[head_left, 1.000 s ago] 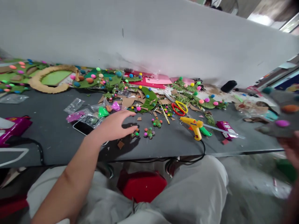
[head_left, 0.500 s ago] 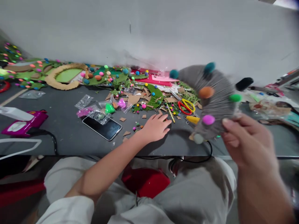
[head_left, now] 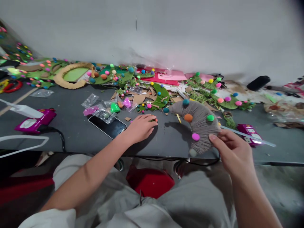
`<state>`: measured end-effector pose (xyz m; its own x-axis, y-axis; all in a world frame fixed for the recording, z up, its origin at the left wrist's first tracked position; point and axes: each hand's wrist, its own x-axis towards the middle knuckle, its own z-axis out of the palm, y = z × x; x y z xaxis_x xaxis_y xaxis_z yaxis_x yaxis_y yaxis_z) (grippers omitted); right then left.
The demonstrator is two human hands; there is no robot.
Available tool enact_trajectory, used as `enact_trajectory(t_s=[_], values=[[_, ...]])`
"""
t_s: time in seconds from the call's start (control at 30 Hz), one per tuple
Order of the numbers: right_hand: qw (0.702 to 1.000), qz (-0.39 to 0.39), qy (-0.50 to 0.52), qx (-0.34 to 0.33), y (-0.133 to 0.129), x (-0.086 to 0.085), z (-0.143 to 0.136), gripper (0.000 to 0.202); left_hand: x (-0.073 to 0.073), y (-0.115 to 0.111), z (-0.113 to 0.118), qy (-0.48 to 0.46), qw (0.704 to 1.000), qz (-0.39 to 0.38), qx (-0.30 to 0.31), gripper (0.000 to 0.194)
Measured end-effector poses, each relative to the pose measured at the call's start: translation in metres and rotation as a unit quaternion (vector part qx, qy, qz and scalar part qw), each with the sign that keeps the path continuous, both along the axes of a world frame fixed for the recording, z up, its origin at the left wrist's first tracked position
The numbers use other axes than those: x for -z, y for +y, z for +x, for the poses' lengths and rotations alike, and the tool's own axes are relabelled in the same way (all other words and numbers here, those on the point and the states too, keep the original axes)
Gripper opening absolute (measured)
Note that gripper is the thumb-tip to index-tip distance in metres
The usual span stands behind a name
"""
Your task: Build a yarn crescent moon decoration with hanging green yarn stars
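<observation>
A grey yarn-wrapped crescent (head_left: 204, 120) with several coloured pom-poms is pinched at its right edge by my right hand (head_left: 234, 150), just above the front of the grey table. My left hand (head_left: 143, 126) is low over the table, palm down, fingers bent together around small coloured balls (head_left: 154, 119) that show at the fingertips; how many it holds is hidden. A phone (head_left: 108, 126) lies left of that hand, partly under small plastic bags (head_left: 104, 114).
Beige ring (head_left: 68, 75), green felt crescent (head_left: 163, 95) and cardboard scraps (head_left: 137, 98) lie along the back. Purple power sockets (head_left: 35, 120) stand at left, another (head_left: 250, 134) at right beside a clear glue stick (head_left: 237, 132). A white wire stand (head_left: 23, 138) is at the left front.
The grey crescent has come down and left with my right hand, uncovering green pieces and a purple socket. My left hand has moved left and its fingers have drawn together.
</observation>
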<state>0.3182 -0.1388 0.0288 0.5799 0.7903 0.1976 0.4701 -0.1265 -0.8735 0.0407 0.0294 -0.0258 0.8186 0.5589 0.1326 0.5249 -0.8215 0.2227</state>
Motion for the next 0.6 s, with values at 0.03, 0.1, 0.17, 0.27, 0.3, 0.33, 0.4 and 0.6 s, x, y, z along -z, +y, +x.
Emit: enact_trajectory(t_s=[0.03,0.1,0.17,0.27,0.3,0.33,0.4,0.6], values=[[1.0,-0.007,-0.002,-0.006,0.0,0.002,-0.001,0.024,0.0,0.001,-0.005,-0.003,1.0,0.001,-0.008,0.033],[1.0,-0.008,-0.009,-0.009,0.0,0.005,-0.005,0.021,0.0,0.003,-0.013,-0.01,1.0,0.001,-0.022,0.034],[1.0,0.001,-0.02,0.001,0.001,0.008,-0.009,0.021,0.001,0.005,-0.018,-0.018,0.999,-0.002,-0.032,0.035],[0.999,0.013,-0.038,0.006,0.003,0.011,-0.015,0.022,0.002,0.005,-0.021,-0.034,0.998,-0.012,-0.044,0.035],[0.999,0.017,-0.046,0.007,0.003,0.012,-0.017,0.021,0.001,0.004,-0.022,-0.042,0.998,-0.018,-0.047,0.034],[0.998,0.022,-0.056,0.007,0.003,0.013,-0.019,0.021,-0.001,0.004,-0.022,-0.052,0.997,-0.024,-0.049,0.034],[0.996,0.033,-0.082,0.009,0.003,0.016,-0.023,0.018,-0.006,0.003,-0.024,-0.076,0.995,-0.042,-0.051,0.036],[0.968,0.092,-0.233,-0.027,0.002,0.021,-0.031,0.012,-0.031,0.009,-0.032,-0.202,0.968,-0.122,-0.082,0.04]])
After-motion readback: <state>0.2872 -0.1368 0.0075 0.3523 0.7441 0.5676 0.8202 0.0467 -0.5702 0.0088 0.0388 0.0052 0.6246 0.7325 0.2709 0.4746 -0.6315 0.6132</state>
